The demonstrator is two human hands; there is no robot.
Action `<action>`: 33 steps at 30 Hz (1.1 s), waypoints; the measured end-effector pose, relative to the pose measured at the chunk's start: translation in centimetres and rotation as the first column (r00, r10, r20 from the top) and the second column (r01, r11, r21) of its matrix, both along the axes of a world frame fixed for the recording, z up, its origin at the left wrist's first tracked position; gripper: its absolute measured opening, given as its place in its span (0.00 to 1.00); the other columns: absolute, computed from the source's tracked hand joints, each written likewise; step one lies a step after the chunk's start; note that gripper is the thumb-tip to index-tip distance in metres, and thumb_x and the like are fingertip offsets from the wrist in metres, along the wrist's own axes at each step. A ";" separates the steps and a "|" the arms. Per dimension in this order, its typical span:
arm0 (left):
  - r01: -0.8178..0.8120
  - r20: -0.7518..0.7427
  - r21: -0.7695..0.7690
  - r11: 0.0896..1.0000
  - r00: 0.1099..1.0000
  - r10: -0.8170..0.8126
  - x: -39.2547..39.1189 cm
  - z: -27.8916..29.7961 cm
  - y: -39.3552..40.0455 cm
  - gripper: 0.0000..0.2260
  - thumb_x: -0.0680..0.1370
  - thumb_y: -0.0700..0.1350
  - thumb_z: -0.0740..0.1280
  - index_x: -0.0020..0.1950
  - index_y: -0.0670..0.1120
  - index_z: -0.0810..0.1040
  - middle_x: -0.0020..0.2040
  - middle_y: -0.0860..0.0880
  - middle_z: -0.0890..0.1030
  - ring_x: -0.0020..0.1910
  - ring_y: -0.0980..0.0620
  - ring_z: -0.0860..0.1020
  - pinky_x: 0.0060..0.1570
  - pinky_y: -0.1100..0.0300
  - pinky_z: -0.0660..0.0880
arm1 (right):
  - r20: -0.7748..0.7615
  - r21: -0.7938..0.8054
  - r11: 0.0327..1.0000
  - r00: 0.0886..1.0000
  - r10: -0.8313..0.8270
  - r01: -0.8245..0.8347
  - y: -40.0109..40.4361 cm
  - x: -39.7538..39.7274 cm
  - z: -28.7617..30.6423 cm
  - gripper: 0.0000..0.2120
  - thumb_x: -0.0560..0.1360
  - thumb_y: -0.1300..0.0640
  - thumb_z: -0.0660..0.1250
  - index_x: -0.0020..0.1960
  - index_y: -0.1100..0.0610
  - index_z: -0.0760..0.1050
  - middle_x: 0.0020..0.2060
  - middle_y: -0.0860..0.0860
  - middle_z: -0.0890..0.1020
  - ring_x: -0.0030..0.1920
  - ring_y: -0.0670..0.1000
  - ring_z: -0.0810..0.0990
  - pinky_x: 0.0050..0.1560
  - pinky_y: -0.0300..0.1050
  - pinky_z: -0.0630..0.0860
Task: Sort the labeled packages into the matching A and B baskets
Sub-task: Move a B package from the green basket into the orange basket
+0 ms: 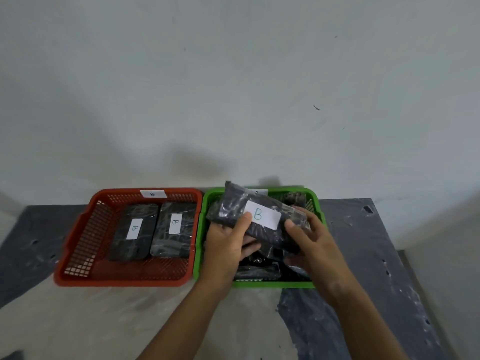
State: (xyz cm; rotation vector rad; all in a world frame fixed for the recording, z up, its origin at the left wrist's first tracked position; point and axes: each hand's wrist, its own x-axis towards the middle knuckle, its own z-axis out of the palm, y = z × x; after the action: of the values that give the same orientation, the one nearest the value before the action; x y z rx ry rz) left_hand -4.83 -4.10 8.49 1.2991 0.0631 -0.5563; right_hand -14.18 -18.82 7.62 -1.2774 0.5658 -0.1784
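Note:
A dark plastic-wrapped package with a white label marked B is held tilted above the green basket. My left hand grips its lower left edge, thumb beside the label. My right hand grips its right end. More dark packages lie in the green basket under my hands, their labels hidden. The red basket, tagged B on its far rim, stands to the left and holds two dark packages, each labelled B.
Both baskets stand side by side against a pale wall at the table's far edge. The table is worn, grey and beige, with bare surface in front of the baskets and at the right.

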 end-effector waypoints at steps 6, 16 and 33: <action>-0.051 -0.003 0.052 0.997 0.999 0.052 -0.5 0.3 3.8 0.18 0.72 0.45 0.78 0.60 0.55 0.78 0.46 0.48 0.88 0.45 0.42 0.87 0.35 0.54 0.83 | 0.051 -0.066 0.998 0.999 0.002 0.001 2.5 0.3 0.3 0.24 0.71 0.45 0.74 0.64 0.34 0.72 0.49 0.49 0.87 0.40 0.54 0.86 0.34 0.53 0.81; 0.038 0.020 0.144 0.989 0.999 -0.041 -0.7 0.4 12.4 0.20 0.76 0.47 0.75 0.65 0.51 0.74 0.52 0.50 0.87 0.46 0.43 0.87 0.34 0.57 0.82 | 0.007 -0.099 0.994 0.999 0.050 -0.049 9.0 1.3 -0.6 0.25 0.76 0.47 0.72 0.68 0.30 0.69 0.61 0.53 0.80 0.41 0.50 0.82 0.36 0.45 0.80; 0.117 -0.166 0.125 0.985 0.981 -0.096 7.5 -6.8 31.7 0.14 0.78 0.48 0.72 0.62 0.52 0.76 0.51 0.51 0.87 0.46 0.43 0.87 0.35 0.57 0.82 | -0.185 -0.149 0.989 0.983 -0.016 -0.012 28.1 9.7 -3.6 0.22 0.78 0.50 0.71 0.65 0.29 0.71 0.53 0.48 0.84 0.33 0.44 0.77 0.31 0.40 0.73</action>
State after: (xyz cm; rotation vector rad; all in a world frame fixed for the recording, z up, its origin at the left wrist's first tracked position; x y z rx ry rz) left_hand 2.67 27.55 1.70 1.3926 0.1665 -0.7583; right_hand -4.50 9.25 4.02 -1.4491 0.7248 -0.1047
